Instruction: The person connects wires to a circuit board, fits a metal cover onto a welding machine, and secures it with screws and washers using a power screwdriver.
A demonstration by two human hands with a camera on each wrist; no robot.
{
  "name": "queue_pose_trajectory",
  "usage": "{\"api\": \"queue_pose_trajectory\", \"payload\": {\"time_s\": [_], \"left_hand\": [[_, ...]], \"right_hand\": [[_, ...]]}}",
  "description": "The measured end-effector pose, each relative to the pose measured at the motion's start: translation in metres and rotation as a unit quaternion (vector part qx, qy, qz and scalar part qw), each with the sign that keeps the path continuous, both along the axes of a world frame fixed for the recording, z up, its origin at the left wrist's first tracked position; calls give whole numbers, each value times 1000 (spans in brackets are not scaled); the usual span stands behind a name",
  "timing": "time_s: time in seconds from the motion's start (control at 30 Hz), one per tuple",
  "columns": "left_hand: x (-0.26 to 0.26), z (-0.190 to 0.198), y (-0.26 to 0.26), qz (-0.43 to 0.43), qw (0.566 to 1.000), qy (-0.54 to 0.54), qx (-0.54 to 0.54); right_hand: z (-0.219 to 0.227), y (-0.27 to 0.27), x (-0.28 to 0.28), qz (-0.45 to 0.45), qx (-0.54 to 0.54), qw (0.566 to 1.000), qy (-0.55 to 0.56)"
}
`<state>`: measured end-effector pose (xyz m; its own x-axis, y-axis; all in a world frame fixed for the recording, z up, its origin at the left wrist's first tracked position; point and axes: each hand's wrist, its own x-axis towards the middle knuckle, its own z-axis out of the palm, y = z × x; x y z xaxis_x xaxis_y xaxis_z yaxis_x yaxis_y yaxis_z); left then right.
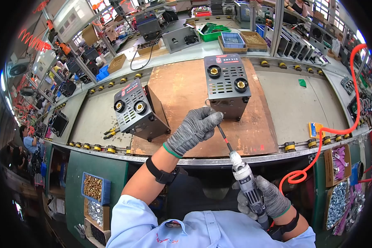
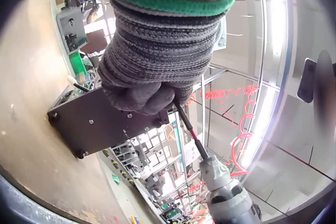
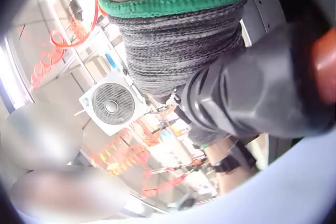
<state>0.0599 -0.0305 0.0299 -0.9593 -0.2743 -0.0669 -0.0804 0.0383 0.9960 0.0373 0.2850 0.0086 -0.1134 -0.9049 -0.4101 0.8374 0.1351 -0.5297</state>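
The gloved left hand (image 1: 196, 129) pinches the tip of the long bit (image 1: 224, 135) on a power screwdriver (image 1: 249, 186); in the left wrist view that hand (image 2: 157, 61) has curled fingers at the end of the bit (image 2: 190, 129). The gloved right hand (image 1: 265, 197) grips the screwdriver's body, which slants up to the left. Beyond the left hand stands a grey machine housing (image 1: 228, 82) with two round sockets. A second, similar housing (image 1: 139, 109) sits tilted to the left. Whether a screw is between the left fingertips is hidden.
Both housings stand on a brown board (image 1: 177, 82) over a roller line. An orange air hose (image 1: 353, 91) curves down at the right. Parts boxes, one blue with brass screws (image 1: 93, 188), lie at the lower left; another box (image 1: 337, 165) is at the right. A yellow packet (image 1: 315, 129) lies near the edge.
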Motion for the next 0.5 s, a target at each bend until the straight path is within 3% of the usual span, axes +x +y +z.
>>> {"api": "queue_pose_trajectory", "payload": {"time_s": [0.03, 0.1, 0.17, 0.2, 0.33, 0.43, 0.5], "left_hand": [[2, 3, 3, 5, 1000, -10, -5], [1, 6, 0, 8, 1000, -20, -15], [-3, 4, -14, 153, 986, -18, -68], [-8, 4, -21, 188, 978, 64, -70], [-33, -9, -45, 94, 979, 95, -153], [-42, -28, -52, 77, 977, 151, -131], [-42, -19, -38, 70, 970, 154, -176]], "right_hand": [[0, 0, -1, 3, -15, 1000, -20], [1, -4, 2, -10, -3, 999, 45], [-5, -9, 4, -40, -16, 997, 69], [-3, -10, 6, -48, -20, 996, 72], [-5, -16, 12, -68, -34, 994, 76], [-11, -19, 17, -82, -32, 993, 74], [-6, -20, 19, -78, -35, 992, 91]]}}
